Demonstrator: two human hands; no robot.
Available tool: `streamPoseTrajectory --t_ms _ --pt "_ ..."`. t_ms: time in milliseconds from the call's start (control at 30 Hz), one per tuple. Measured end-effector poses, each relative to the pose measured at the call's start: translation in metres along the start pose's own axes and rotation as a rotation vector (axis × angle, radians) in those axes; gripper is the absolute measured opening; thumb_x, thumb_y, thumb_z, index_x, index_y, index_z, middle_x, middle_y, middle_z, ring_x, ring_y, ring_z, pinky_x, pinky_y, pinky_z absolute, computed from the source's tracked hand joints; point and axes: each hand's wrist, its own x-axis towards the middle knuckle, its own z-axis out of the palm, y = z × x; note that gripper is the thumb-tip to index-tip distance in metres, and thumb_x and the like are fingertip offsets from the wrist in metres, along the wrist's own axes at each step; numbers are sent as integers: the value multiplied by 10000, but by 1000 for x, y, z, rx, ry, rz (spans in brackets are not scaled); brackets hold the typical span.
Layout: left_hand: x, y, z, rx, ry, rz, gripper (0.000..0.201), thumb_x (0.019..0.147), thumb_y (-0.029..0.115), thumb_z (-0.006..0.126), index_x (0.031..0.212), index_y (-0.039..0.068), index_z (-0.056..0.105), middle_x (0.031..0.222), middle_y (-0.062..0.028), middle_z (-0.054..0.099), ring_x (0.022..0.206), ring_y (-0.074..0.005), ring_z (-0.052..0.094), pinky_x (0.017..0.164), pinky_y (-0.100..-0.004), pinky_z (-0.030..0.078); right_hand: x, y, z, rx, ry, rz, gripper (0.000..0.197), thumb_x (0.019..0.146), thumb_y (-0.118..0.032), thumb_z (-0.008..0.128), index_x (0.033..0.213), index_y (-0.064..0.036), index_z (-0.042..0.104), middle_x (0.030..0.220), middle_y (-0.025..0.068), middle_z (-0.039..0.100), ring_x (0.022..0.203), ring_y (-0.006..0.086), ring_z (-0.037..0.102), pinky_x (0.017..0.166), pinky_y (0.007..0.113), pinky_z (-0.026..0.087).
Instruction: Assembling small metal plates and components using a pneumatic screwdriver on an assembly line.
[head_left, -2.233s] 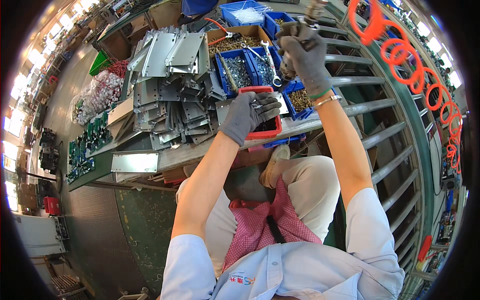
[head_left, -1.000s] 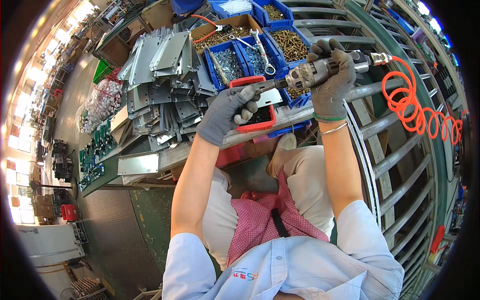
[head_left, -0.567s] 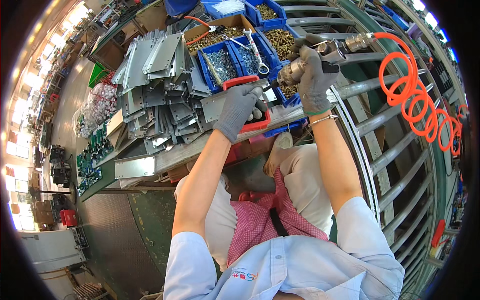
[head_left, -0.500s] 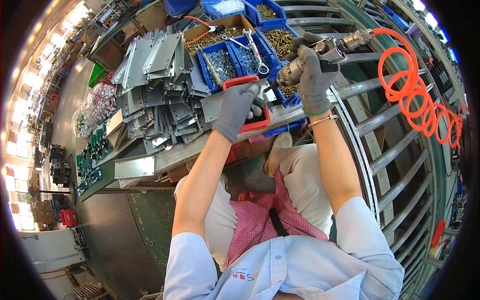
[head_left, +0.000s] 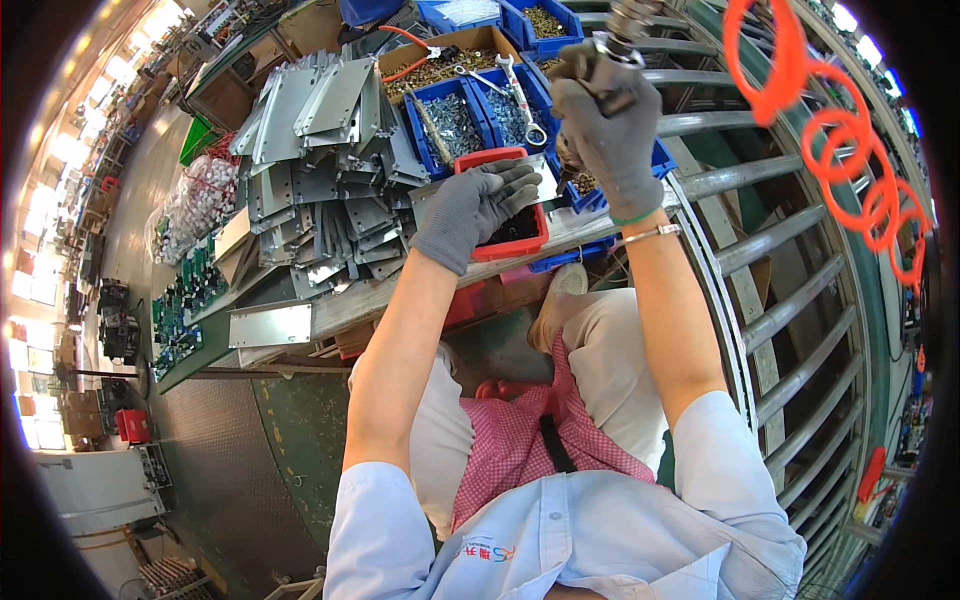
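My left hand [head_left: 470, 213], in a grey glove, lies with fingers stretched out over a thin metal plate [head_left: 546, 178]. That plate rests across a red bin [head_left: 508, 247] with small dark parts inside. The hand hides the plate's middle, and I cannot tell how firmly it touches. My right hand [head_left: 612, 130], also gloved, is closed around a pneumatic screwdriver [head_left: 628, 22], raised to the right of the bin. Its upper end is blurred, and the glove hides most of its body. An orange coiled air hose [head_left: 838, 137] hangs to the right of the tool.
Stacked metal plates [head_left: 320, 180] cover the bench to the left. Blue bins [head_left: 447, 125] of small fasteners stand behind the red one, with a combination wrench [head_left: 517, 100] across one. A single plate [head_left: 270, 327] lies at the bench's near edge. Metal rollers [head_left: 770, 245] run along the right.
My right hand has lifted and tilted the screwdriver away from the plate, and the hose has swung with it. My left hand's fingers have straightened from a curl.
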Motion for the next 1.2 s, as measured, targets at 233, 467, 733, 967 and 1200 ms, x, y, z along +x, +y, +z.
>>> streamPoseTrajectory --t_ms 233,467,733,967,1200 --pt "1 -4 -2 39 76 35 350 885 -59 324 1218 -141 397 1126 -238 565 1022 -358 600 854 -406 569 12 11 7 -217 -128 -24 252 723 -249 692 821 -33 605 681 49 631 612 100 592 588 257 493" --pt "-3 0 -5 -21 34 35 370 856 -72 322 1209 -146 399 1125 -242 560 1014 -365 602 866 -419 563 9 4 3 -2 -110 -85 184 770 -107 617 896 27 635 763 74 650 615 81 587 569 208 493" --pt "-23 4 -2 60 -139 64 346 937 24 383 1242 -137 397 1155 -246 560 1048 -310 602 851 -340 571 -25 -18 -3 437 104 -27 353 856 -161 475 1181 -23 483 1023 110 607 910 190 603 796 339 523" --pt "-38 13 -19 263 56 169 269 944 133 515 1127 -63 538 932 -134 637 780 -149 649 572 -171 564 -23 -8 -1 562 221 14 347 857 -155 477 1174 -14 478 1021 117 609 908 196 602 787 333 525" --pt "-45 14 -14 215 80 158 210 922 139 566 1079 0 582 853 -59 622 707 -94 603 517 -165 499 -28 -12 11 505 292 154 369 847 -164 477 1183 -12 474 1009 121 614 901 193 604 782 327 529"
